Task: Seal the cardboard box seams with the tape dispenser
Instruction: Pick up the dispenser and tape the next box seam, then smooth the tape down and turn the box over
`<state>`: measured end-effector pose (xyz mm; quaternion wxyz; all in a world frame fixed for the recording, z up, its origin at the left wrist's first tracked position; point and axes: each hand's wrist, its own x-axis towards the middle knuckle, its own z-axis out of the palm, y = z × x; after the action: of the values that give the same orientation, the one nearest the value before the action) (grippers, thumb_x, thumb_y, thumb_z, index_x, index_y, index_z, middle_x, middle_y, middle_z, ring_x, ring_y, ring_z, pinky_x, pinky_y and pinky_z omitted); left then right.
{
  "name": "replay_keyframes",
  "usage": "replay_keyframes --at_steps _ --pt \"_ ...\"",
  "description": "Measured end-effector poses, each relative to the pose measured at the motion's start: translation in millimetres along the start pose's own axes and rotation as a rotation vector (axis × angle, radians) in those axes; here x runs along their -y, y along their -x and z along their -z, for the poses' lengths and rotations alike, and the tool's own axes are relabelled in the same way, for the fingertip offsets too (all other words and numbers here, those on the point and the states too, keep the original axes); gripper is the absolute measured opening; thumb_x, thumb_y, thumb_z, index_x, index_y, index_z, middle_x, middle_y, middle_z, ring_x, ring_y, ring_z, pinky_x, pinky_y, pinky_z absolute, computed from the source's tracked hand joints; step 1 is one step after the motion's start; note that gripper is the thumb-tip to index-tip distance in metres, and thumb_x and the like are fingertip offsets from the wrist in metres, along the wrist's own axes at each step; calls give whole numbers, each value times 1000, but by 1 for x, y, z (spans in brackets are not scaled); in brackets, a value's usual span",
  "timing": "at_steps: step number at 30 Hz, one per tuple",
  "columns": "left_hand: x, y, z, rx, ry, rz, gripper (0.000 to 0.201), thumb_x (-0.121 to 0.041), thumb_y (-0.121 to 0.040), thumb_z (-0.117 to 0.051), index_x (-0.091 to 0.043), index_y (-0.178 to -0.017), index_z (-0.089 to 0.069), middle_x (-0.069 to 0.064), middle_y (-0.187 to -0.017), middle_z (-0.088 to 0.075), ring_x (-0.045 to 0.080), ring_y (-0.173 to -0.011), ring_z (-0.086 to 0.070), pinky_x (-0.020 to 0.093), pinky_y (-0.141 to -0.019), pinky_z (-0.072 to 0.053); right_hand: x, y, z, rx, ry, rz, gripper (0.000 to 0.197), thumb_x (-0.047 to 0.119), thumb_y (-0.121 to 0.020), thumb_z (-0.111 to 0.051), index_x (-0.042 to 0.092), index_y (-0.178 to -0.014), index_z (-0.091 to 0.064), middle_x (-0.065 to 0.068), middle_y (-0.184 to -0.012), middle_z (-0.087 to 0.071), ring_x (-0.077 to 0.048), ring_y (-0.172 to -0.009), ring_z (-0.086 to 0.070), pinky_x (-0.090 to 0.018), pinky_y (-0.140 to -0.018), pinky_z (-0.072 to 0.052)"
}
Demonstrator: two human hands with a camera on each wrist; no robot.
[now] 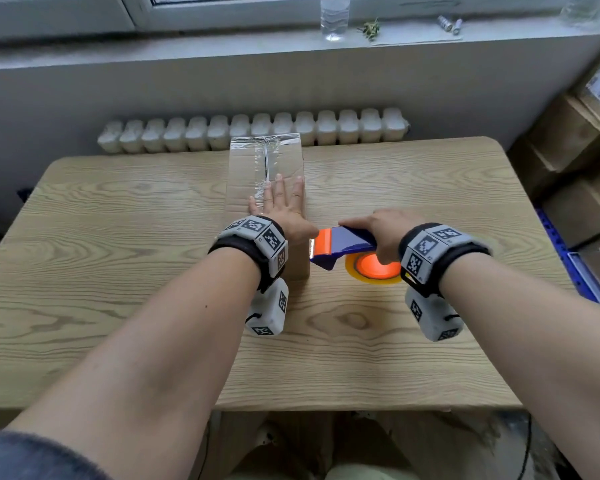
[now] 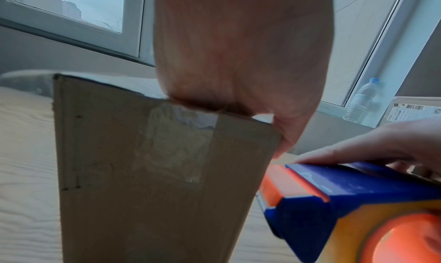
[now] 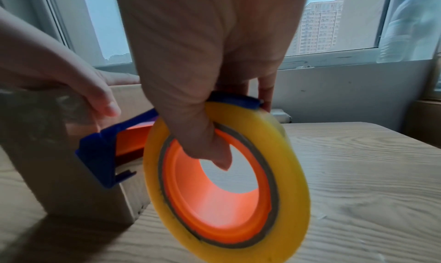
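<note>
- On the wooden table (image 1: 118,237), the cardboard box (image 1: 246,181) lies lengthwise, its top seam covered with clear tape (image 1: 265,157).
- My left hand (image 1: 284,206) lies flat on the box's near end, fingers straight, gripping nothing.
- My right hand (image 1: 378,230) grips the tape dispenser (image 1: 343,242), thumb hooked through the orange core (image 3: 214,201).
- The dispenser's nose sits just beside the box's right side.

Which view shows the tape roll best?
The right wrist view: the whole yellow tape roll with its orange core, gripped by the right hand. Head view shows a sliver below that hand; left wrist view only a cropped corner.
</note>
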<state>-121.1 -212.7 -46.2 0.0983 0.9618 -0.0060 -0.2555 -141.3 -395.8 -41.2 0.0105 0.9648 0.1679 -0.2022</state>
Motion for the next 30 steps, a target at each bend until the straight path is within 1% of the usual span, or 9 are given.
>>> replay_keyframes --at_steps 3,5,10,13,17,23,25,28,30 --pt "1 -2 -2 -3 1 4 98 -43 -84 -52 -30 -150 19 5 -157 29 24 -146 26 54 -116 16 5 -6 4 7 20 14 72 7 -80 -52 47 -138 -36 3 -95 -51 -26 -101 -58 -34 -67 -45" --pt "2 -2 -1 0 -2 0 99 -42 -84 -52 -29 -149 20 5 -157 30 24 -145 26 54 -115 16 6 -9 8 10 22 25 68 8 -80 -53 46 -135 -40 3 -96 -54 -26 -100 -58 -37 -73 -51" --pt "2 -3 -1 -4 -14 5 99 -41 -83 -52 -29 -149 21 6 -157 30 24 -145 26 54 -116 15 12 -19 14 17 20 20 57 10 -76 -53 43 -122 -52 6 -102 -64 -23 -98 -58 -37 -78 -52" --pt "1 -2 -2 -15 -19 6 99 -41 -83 -53 -28 -150 20 6 -157 29 25 -146 25 54 -116 14 12 -22 13 60 -16 -16 52 9 -74 -51 43 -114 -57 7 -96 -65 -23 -91 -60 -34 -73 -52" --pt "-1 -2 -2 -15 -32 15 103 -39 -81 -56 -27 -150 21 8 -157 29 26 -146 25 56 -116 14 10 -20 4 138 -93 -54 46 8 -75 -49 35 -108 -65 2 -93 -70 -25 -86 -65 -30 -67 -49" --pt "-8 1 -1 -20 -61 36 111 -30 -78 -60 -21 -149 25 12 -156 31 29 -146 24 58 -115 11 6 -22 -2 213 -14 -117 28 6 -74 -52 24 -93 -62 3 -74 -59 -25 -74 -56 -24 -55 -38" --pt "-8 0 -1 -18 -55 35 112 -30 -78 -61 -20 -148 26 12 -155 32 30 -145 25 59 -114 12 2 -22 -8 212 13 -142 28 8 -73 -52 23 -94 -63 3 -77 -60 -25 -74 -56 -24 -55 -40" --pt "-6 -1 0 -4 -42 12 117 -48 -77 -63 -21 -148 26 13 -154 33 30 -145 27 58 -113 14 -4 -26 -20 165 -131 -214 40 13 -72 -54 25 -110 -60 -1 -95 -66 -26 -86 -62 -31 -70 -52" --pt "-5 -1 1 -7 -38 2 114 -64 -78 -54 -21 -149 25 13 -155 32 30 -145 26 58 -114 14 -6 -30 -24 139 -239 -264 39 14 -72 -57 18 -111 -59 -3 -93 -64 -25 -85 -61 -29 -67 -48"
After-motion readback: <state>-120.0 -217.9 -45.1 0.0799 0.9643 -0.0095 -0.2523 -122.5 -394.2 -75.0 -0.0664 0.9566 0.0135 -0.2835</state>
